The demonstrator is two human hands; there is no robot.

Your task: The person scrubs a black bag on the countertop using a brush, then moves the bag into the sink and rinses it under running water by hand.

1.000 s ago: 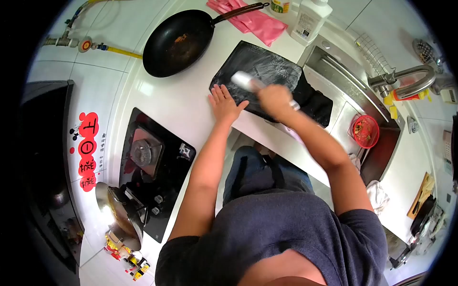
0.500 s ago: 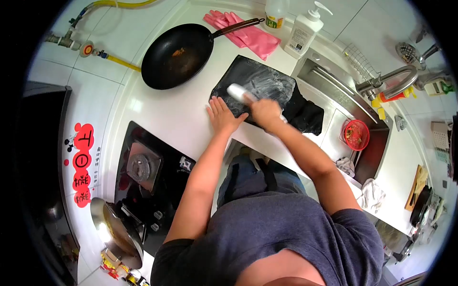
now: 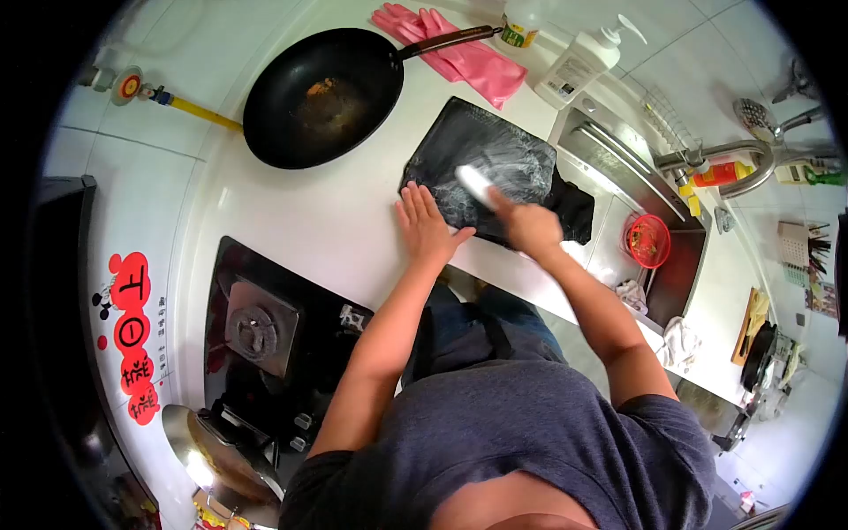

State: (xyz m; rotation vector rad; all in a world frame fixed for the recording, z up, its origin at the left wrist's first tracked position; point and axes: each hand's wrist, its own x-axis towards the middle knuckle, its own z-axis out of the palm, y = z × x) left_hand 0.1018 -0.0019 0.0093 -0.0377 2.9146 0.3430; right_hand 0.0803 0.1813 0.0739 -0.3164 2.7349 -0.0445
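Note:
A black, flat, cloth-like piece (image 3: 468,128) lies on the white counter, smeared with whitish foam or streaks over its middle. Its bunched right end hangs toward the sink. My left hand (image 3: 428,231) presses flat on its left near edge, fingers stretched. Above its middle, my right hand (image 3: 533,230) is closed round a white brush-like tool (image 3: 475,185), blurred by motion; its underside is hidden. Behind the black piece lie pink rubber gloves (image 3: 468,66), partly under the handle of a black frying pan (image 3: 318,97).
A white pump bottle (image 3: 579,71) and a clear bottle (image 3: 521,22) stand at the back. To the right are the steel sink (image 3: 680,265), faucet (image 3: 751,168) and red basket (image 3: 649,240). A black gas stove (image 3: 274,353) sits at the left front.
The tool has slid right across the black piece, with my right hand moving right too. My left hand keeps pressing the near edge. The view has shifted slightly.

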